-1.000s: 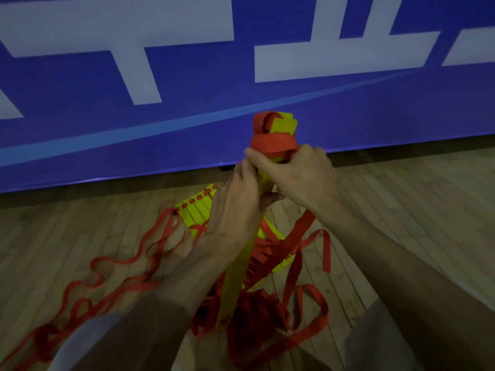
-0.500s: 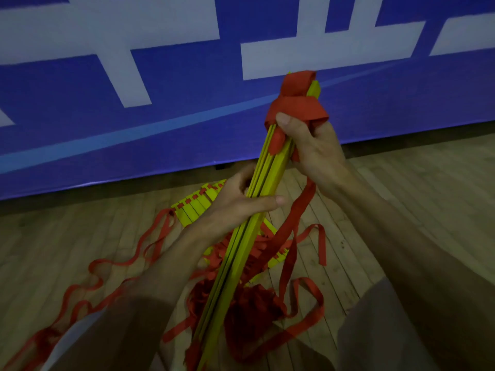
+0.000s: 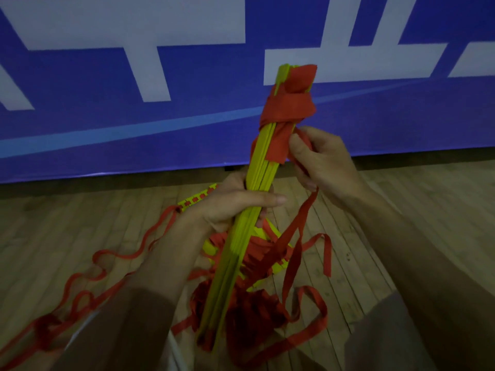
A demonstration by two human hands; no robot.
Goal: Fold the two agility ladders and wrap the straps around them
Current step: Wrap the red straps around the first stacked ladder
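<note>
Gripping with left hand round the middle of folded yellow ladder, held steeply tilted, top end away. Pinching with right hand the red strap just beside the bundle, under the wrapped band at its top; hands apart. Trailing down to a red tangle near the lower end. Lying behind on wooden floor: 2nd ladder, loose strap loops to the left. Backing it all, blue banner with big white strokes, cropped, not legible. Bare boards to the right of the hands.
</note>
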